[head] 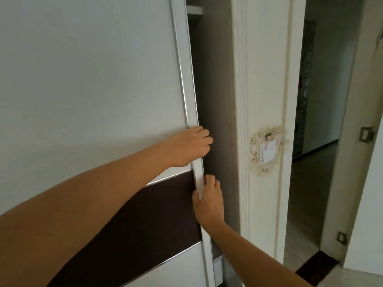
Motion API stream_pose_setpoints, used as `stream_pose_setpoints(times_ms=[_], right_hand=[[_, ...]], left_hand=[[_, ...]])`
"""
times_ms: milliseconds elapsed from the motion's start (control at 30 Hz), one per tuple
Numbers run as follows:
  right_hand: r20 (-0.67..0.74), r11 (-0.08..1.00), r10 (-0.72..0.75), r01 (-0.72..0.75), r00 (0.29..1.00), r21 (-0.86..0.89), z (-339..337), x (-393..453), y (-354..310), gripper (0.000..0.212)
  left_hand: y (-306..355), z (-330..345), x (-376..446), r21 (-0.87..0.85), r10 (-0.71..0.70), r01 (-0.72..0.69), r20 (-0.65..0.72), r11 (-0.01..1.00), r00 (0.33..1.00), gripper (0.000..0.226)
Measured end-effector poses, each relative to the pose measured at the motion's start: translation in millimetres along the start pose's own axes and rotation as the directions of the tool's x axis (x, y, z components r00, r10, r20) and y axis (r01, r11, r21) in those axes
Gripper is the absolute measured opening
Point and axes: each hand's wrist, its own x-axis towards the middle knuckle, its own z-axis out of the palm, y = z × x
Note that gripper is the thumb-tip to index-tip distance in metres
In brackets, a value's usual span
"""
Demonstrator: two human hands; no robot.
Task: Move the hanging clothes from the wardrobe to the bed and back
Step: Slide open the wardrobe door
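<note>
A white sliding wardrobe door [93, 79] with a dark brown band fills the left of the view. Its metal-trimmed edge [189, 83] stands a narrow gap away from the wardrobe's grey inner side wall [213, 79]. My left hand [189, 147] grips that edge, fingers curled around it into the gap. Just below, my right hand [208, 200] holds the same edge, thumb on the front face. A white shelf [194, 10] shows at the top of the gap. No hanging clothes or bed are visible.
A cream moulded door frame [263, 100] stands right of the wardrobe, carrying a light switch [267, 151] in a floral lace cover. Beyond it an open doorway [317, 121] leads to a dim hallway. A door leaf with hinges [366, 134] is at the far right.
</note>
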Motion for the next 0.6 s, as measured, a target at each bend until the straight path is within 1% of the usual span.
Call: stream_pose_setpoints(times_ms=[167, 267, 400, 500, 600], right_hand=[[0.004, 0.997, 0.007, -0.007, 1.000, 0.074, 20, -28, -22, 0.049], [0.030, 0.997, -0.040, 0.038, 0.999, 0.065, 32, -43, -34, 0.047], [0.064, 0.993, -0.108, 0.105, 0.992, 0.047, 52, -66, -51, 0.051], [0.086, 0.988, -0.146, 0.142, 0.986, 0.054, 66, -84, -65, 0.052], [0.146, 0.978, -0.203, 0.194, 0.968, 0.075, 76, -97, -77, 0.050]], left_hand=[[-4, -3, -40, -0.032, -0.021, 0.021, 0.005, 0.999, 1.000, 0.023], [-5, -3, -66, -0.049, -0.041, 0.042, 0.011, 0.998, 0.999, 0.022], [-7, -6, -103, -0.072, -0.067, 0.069, 0.024, 0.995, 0.997, 0.018], [-7, -4, -131, -0.069, -0.088, 0.092, 0.064, 0.993, 0.994, 0.019], [-8, -4, -161, -0.082, -0.108, 0.116, 0.099, 0.990, 0.989, 0.022]])
